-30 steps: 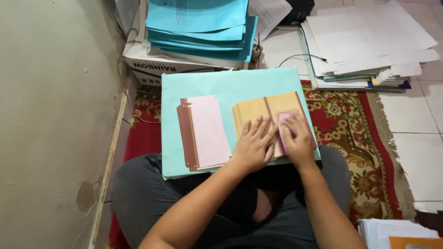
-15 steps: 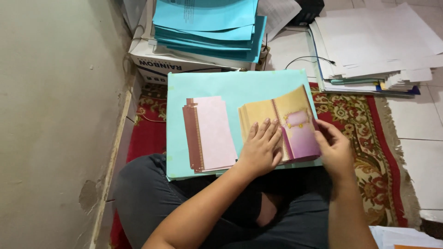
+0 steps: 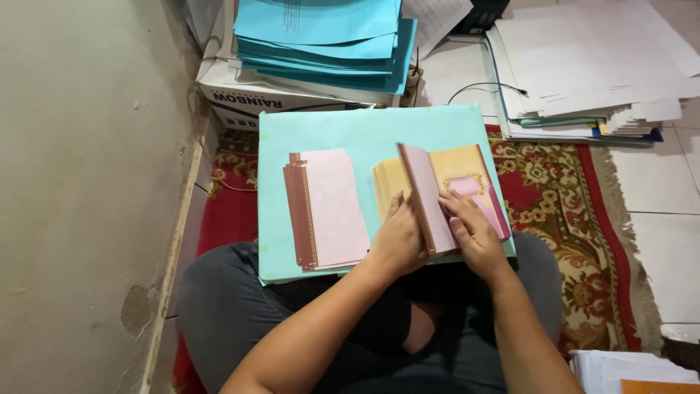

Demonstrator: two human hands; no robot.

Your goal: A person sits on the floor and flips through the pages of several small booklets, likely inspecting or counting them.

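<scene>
Folding a pink flap (image 3: 426,197), both hands (image 3: 399,241) (image 3: 474,237) sit near the board's front edge (image 3: 364,131).

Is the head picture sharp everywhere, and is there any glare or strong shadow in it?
Head view: soft, even light, no glare. The pink flap standing up between the left hand and right hand is slightly blurred; the card stack and the turquoise board are sharp. Only a weak shadow lies under the hands. The wall's edge bows a little.
</scene>
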